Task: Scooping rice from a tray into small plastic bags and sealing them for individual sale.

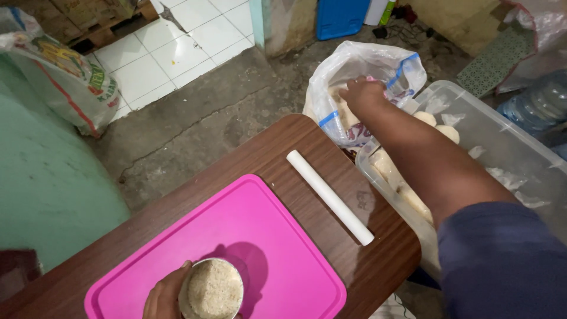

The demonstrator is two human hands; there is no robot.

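My left hand (163, 295) grips the side of a small round metal bowl (212, 289) filled with pale crumbs, standing on a pink cutting board (236, 230) on a brown wooden table (277, 153). My right hand (361, 94) reaches away from the table into an open clear plastic bag (366, 71) with blue trim, its fingers curled inside the bag's mouth. What the fingers touch is hidden by the plastic. A white rolling pin (329, 197) lies diagonally on the table beside the board.
A clear plastic tub (502, 147) holding pale dough balls sits right of the table, under my forearm. A printed sack (65, 77) leans at the left by a green wall. A large water bottle (540, 100) stands far right. The floor is concrete and white tile.
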